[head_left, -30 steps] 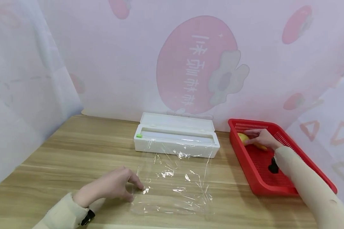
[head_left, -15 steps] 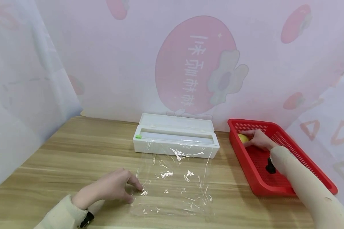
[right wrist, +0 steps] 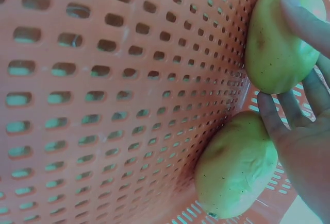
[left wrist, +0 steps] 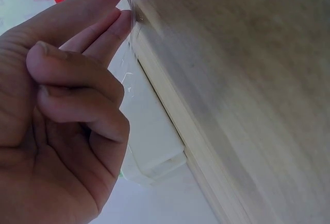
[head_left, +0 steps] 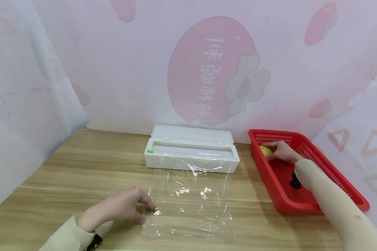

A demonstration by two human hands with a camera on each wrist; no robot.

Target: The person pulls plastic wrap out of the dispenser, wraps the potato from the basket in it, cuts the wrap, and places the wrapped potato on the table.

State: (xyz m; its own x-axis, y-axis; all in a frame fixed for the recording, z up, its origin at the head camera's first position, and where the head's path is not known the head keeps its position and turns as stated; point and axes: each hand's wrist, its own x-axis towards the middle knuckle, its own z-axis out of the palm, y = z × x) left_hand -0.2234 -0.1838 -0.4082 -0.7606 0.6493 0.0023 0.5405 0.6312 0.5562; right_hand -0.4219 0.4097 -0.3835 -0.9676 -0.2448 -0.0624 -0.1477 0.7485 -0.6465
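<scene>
My left hand rests on the wooden table at the left edge of a clear sheet of cling film. In the left wrist view, thumb and two fingertips touch the film while the other two fingers curl toward the palm. The film comes from an open white dispenser box. On the right, my right hand is inside a red plastic basket, gripping a yellow mango between thumb and fingers. The right wrist view shows a second mango beside that hand, on the basket's bottom; the hand hides it from the head view.
A printed pale curtain closes off the back and sides of the table. The box lid stands raised near the curtain. A small green slider sits at the box's left end.
My right hand has shifted slightly left and closed in around the mango; the second mango, partly visible before in the head view, is now covered. My left hand has stayed at the film's edge.
</scene>
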